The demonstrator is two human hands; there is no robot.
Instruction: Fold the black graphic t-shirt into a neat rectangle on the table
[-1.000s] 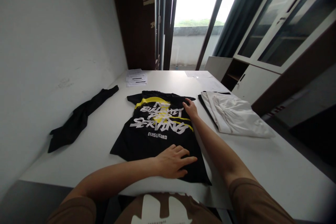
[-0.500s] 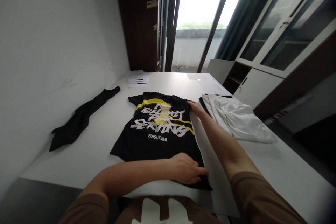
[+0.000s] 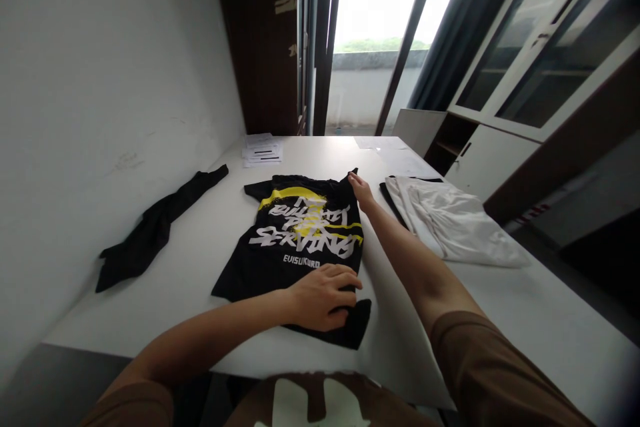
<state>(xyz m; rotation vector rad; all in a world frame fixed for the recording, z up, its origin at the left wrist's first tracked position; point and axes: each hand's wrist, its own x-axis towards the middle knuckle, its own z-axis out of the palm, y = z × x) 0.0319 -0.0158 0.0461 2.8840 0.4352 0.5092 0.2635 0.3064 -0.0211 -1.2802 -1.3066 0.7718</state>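
Observation:
A black T-shirt (image 3: 250, 273) with white lettering and a yellow stripe lies spread on the white table (image 3: 165, 307). My right hand (image 3: 361, 188) pinches it at the far right shoulder, where a bit of sleeve sticks up. Lower down, my left hand (image 3: 325, 297) has its fingers curled over the shirt's near right side, which bends inward there. The left palm hides part of the cloth, and its fingertips are partly hidden in the dark fabric. The near right corner of the shirt rests close to the table's front edge.
Crumpled black cloth (image 3: 155, 230) lies to the left by the wall. On the right rests a pile of white clothing (image 3: 445, 220) with black fabric beneath it. Papers (image 3: 263, 150) lie at the far left of the table, more sheets (image 3: 400, 161) at the far right.
Both hands have shifted the shirt's right side leftward and inward. The right hand moved slightly up and left, raising the sleeve. The left hand moved up and left from the bottom corner.

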